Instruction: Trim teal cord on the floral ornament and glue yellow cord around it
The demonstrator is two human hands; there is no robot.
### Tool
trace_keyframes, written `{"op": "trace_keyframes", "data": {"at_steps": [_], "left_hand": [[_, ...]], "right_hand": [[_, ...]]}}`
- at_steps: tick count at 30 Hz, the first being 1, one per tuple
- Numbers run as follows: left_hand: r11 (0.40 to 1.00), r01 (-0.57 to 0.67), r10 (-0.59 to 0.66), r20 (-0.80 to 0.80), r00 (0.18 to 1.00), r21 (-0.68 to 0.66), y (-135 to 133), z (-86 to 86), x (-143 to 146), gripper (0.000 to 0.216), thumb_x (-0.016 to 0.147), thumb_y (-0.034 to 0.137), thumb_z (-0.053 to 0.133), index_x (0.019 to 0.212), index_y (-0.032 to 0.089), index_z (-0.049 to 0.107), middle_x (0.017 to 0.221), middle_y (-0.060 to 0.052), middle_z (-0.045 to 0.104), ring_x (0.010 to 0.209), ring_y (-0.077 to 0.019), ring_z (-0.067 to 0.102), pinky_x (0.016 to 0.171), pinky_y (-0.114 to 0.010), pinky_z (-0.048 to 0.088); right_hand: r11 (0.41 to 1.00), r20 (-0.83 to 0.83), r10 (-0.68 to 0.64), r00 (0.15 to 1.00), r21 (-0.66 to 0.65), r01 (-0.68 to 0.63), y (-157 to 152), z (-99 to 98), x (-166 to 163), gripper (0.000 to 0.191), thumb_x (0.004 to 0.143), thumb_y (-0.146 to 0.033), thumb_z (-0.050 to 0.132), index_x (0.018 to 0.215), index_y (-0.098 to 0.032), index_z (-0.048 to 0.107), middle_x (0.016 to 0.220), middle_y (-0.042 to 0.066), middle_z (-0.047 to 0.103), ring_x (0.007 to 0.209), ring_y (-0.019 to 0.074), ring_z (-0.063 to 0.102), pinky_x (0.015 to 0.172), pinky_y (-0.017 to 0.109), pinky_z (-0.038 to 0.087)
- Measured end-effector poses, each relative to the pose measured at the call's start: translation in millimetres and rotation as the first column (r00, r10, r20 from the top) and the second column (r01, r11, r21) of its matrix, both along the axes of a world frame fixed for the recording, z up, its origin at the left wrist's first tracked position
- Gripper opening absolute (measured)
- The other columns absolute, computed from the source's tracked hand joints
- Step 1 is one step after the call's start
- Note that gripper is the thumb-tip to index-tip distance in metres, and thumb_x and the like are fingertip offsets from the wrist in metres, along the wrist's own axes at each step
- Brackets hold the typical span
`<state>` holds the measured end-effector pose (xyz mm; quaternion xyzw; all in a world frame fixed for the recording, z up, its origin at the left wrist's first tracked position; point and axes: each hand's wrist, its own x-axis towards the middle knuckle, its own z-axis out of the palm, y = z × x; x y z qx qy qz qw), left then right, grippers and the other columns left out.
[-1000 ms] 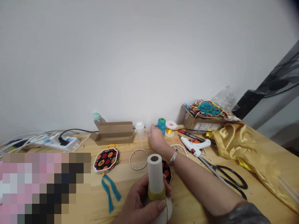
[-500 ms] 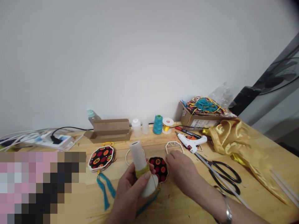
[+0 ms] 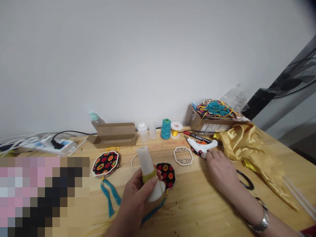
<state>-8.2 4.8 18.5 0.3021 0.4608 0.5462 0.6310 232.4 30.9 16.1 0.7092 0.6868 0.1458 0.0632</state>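
Note:
My left hand (image 3: 138,197) is closed around a white cone spool (image 3: 145,159) wound with olive-yellow thread (image 3: 149,176). A strand hangs down from it over the wide base. Partly behind the spool lies a black and red patterned fabric piece (image 3: 169,176) with a teal tassel (image 3: 155,210). My right hand (image 3: 222,169) is at the lower end of a white glue gun (image 3: 202,144), over a pair of scissors. One black handle loop (image 3: 245,180) of the scissors shows past it. Its fingers bend downward, and what the tips touch is hidden.
A wooden lattice frame (image 3: 183,156) and another patterned piece (image 3: 106,164) lie on the table. Behind stand an open cardboard box (image 3: 116,135), small bottles, a teal thread cone (image 3: 166,129) and a yellow cord spool (image 3: 176,130). Gold cloth (image 3: 242,144) and a full box (image 3: 209,126) are right.
My right hand has moved right, from the lattice frame to the scissors and glue gun, uncovering the frame. My left hand still holds the spool in nearly the same place.

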Motion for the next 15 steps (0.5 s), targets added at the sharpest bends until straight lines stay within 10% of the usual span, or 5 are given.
{"op": "trace_keyframes", "data": {"at_steps": [9,13,15], "left_hand": [[0.998,0.046,-0.045,0.033,0.998,-0.049,1.3,-1.0,-4.7,0.036,0.060,0.027,0.075,0.091,0.013,0.065,0.079,-0.007,0.068,0.071,-0.0177,0.061,0.063,-0.026,0.049],[0.996,0.076,-0.075,0.020,0.997,-0.049,0.4,-1.0,-5.8,0.032,0.065,0.025,0.072,0.094,0.015,0.064,0.079,-0.005,0.068,0.070,-0.0155,0.061,0.063,-0.025,0.048],[0.996,0.076,-0.075,0.018,0.997,-0.040,0.4,-1.1,-5.8,0.032,0.065,0.025,0.072,0.094,0.015,0.064,0.079,-0.005,0.068,0.070,-0.0153,0.061,0.063,-0.024,0.047]], "right_hand": [[0.997,-0.111,0.034,0.993,0.075,-0.026,-3.9,13.8,-10.7,0.025,0.080,-0.004,0.038,0.082,-0.013,0.061,0.086,0.014,0.060,0.083,0.0274,0.055,0.067,0.037,0.043],[0.934,-0.640,0.344,0.687,0.158,-0.321,-37.4,44.5,-27.3,0.025,0.087,-0.028,0.037,0.078,-0.029,0.060,0.080,0.005,0.060,0.078,0.0195,0.057,0.067,0.030,0.047],[0.930,-0.625,0.355,0.695,0.160,-0.331,-62.9,50.8,-29.6,0.022,0.085,-0.040,0.040,0.080,-0.042,0.061,0.083,0.004,0.061,0.083,0.0208,0.058,0.063,0.030,0.048]]}}
